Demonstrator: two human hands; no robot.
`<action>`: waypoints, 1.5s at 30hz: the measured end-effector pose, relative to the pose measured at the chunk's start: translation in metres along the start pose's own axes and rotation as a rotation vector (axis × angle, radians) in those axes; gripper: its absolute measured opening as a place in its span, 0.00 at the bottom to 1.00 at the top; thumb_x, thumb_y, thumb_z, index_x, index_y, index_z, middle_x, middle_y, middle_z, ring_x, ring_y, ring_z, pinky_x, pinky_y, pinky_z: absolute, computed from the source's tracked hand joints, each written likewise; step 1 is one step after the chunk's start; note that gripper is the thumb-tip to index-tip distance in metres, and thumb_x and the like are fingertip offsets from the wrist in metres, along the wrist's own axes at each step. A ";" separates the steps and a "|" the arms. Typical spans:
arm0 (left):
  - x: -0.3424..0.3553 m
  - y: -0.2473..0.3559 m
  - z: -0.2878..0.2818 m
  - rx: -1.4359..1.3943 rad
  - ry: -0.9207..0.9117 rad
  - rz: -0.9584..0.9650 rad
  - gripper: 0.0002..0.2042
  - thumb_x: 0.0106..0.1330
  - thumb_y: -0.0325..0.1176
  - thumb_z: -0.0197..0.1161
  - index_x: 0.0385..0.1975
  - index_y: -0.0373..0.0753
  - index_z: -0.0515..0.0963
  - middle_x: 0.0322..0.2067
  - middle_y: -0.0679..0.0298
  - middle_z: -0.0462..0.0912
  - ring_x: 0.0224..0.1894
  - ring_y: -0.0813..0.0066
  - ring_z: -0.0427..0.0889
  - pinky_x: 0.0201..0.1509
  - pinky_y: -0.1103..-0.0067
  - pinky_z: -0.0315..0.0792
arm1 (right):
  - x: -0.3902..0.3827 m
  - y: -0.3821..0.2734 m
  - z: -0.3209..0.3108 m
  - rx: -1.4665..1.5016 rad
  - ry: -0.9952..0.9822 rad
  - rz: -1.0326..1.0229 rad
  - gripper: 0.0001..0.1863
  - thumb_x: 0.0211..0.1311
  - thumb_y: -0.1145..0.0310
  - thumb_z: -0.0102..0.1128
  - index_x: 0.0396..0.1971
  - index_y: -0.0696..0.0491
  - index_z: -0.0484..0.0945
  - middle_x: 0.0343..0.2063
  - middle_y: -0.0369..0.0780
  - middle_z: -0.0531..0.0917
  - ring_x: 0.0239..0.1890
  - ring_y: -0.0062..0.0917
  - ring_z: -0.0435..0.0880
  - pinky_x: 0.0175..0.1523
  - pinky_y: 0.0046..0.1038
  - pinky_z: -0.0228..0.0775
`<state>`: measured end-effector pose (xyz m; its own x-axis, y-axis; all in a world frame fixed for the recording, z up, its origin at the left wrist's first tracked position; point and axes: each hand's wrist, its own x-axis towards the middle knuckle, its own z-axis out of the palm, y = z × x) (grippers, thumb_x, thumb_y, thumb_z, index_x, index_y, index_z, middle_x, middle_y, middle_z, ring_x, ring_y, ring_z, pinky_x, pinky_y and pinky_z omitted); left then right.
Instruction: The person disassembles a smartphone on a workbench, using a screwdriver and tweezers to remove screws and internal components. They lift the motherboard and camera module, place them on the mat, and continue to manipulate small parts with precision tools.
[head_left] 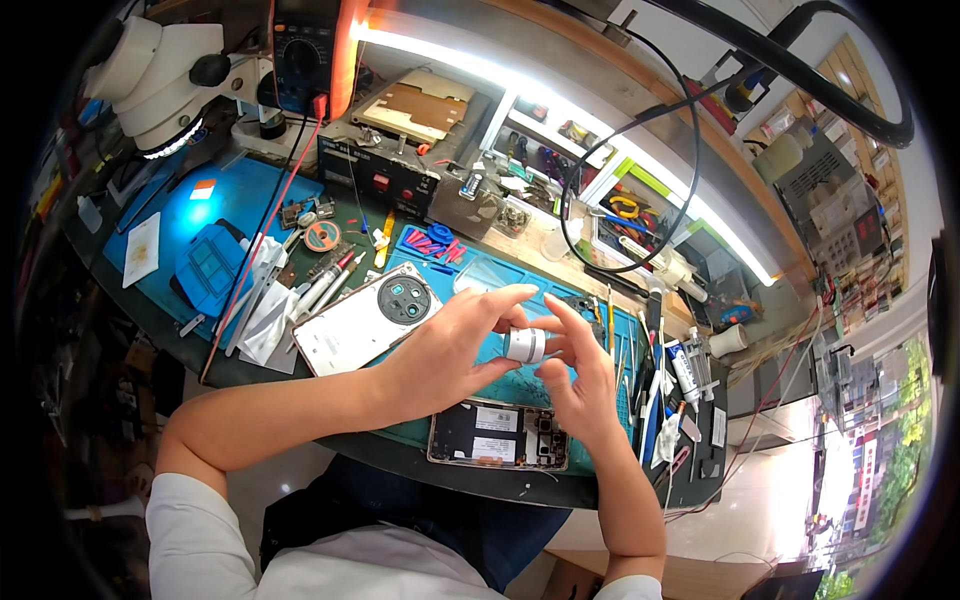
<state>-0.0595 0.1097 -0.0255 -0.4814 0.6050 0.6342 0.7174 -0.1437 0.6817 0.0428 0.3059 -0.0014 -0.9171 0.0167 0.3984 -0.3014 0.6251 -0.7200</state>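
In front of me, over the blue work mat [420, 432], my left hand [452, 347] and my right hand [585, 390] come together around a small white and grey roll [526, 345], which looks like tape. Left thumb and fingers close on its left side; the right fingers bend against its right side. Just below, an opened smartphone [495, 435] lies with its inside facing up, showing dark parts and white labels. To the left of my hands rests a white phone back cover [345, 335] with a round black camera ring [404, 299].
At left stand a microscope [165, 85] and a blue tray [212, 265]. A solder spool [322, 235] and pens lie behind the cover. Tweezers, brushes and a glue tube [684, 372] crowd the right side. A multimeter [303, 55] and a black power box [375, 180] stand behind.
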 end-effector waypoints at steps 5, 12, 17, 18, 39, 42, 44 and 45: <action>-0.002 0.003 -0.004 0.007 0.040 0.048 0.39 0.58 0.20 0.76 0.71 0.40 0.64 0.49 0.58 0.81 0.52 0.63 0.83 0.59 0.70 0.78 | 0.004 -0.012 0.004 0.097 -0.015 0.114 0.18 0.74 0.67 0.64 0.57 0.61 0.78 0.40 0.41 0.87 0.37 0.22 0.86 0.43 0.25 0.80; 0.010 0.005 -0.031 0.273 0.178 0.101 0.37 0.59 0.25 0.75 0.70 0.38 0.65 0.51 0.56 0.80 0.50 0.60 0.81 0.56 0.67 0.76 | 0.051 -0.012 0.012 0.445 -0.064 0.291 0.16 0.76 0.69 0.60 0.57 0.62 0.77 0.43 0.40 0.86 0.41 0.18 0.86 0.44 0.22 0.79; 0.017 0.005 -0.035 0.414 0.306 0.156 0.25 0.62 0.31 0.74 0.59 0.39 0.74 0.43 0.59 0.81 0.43 0.60 0.81 0.49 0.68 0.77 | 0.152 0.014 0.026 0.529 0.310 0.400 0.17 0.72 0.70 0.64 0.56 0.62 0.78 0.43 0.38 0.86 0.40 0.19 0.84 0.44 0.23 0.80; 0.013 0.002 -0.038 0.421 0.264 0.188 0.22 0.62 0.31 0.74 0.56 0.39 0.76 0.40 0.60 0.82 0.42 0.61 0.82 0.47 0.69 0.77 | 0.177 0.023 0.029 0.583 0.310 0.447 0.16 0.71 0.70 0.65 0.54 0.62 0.79 0.43 0.39 0.86 0.38 0.19 0.84 0.44 0.23 0.80; -0.020 0.022 -0.017 0.360 -0.356 0.097 0.23 0.64 0.45 0.69 0.51 0.35 0.80 0.36 0.65 0.79 0.38 0.69 0.79 0.40 0.73 0.70 | 0.338 0.160 0.066 -1.031 0.699 -0.190 0.09 0.62 0.70 0.61 0.35 0.59 0.85 0.35 0.52 0.87 0.38 0.50 0.87 0.41 0.48 0.80; -0.023 0.034 -0.010 0.175 -0.501 0.041 0.38 0.58 0.58 0.73 0.61 0.34 0.75 0.55 0.51 0.78 0.56 0.53 0.78 0.59 0.65 0.72 | 0.332 0.162 0.059 -0.910 0.775 -0.189 0.06 0.55 0.73 0.62 0.30 0.58 0.85 0.28 0.50 0.85 0.33 0.47 0.86 0.36 0.48 0.79; -0.031 0.037 -0.014 0.235 -0.553 0.020 0.41 0.56 0.58 0.75 0.64 0.36 0.73 0.58 0.48 0.75 0.59 0.49 0.76 0.62 0.62 0.71 | 0.312 0.118 0.069 -0.886 0.698 -0.277 0.08 0.60 0.71 0.60 0.29 0.60 0.84 0.26 0.53 0.84 0.31 0.53 0.85 0.40 0.50 0.77; -0.034 0.037 -0.014 0.284 -0.588 0.008 0.41 0.55 0.54 0.77 0.65 0.37 0.72 0.59 0.48 0.74 0.60 0.47 0.75 0.63 0.60 0.69 | 0.298 0.092 0.067 -0.742 0.638 -0.249 0.10 0.63 0.70 0.59 0.35 0.63 0.83 0.30 0.54 0.85 0.35 0.55 0.84 0.45 0.50 0.76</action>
<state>-0.0235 0.0729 -0.0172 -0.1773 0.9438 0.2788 0.8641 0.0138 0.5031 -0.2757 0.3157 0.0128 -0.4737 0.0983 0.8752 -0.0269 0.9917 -0.1259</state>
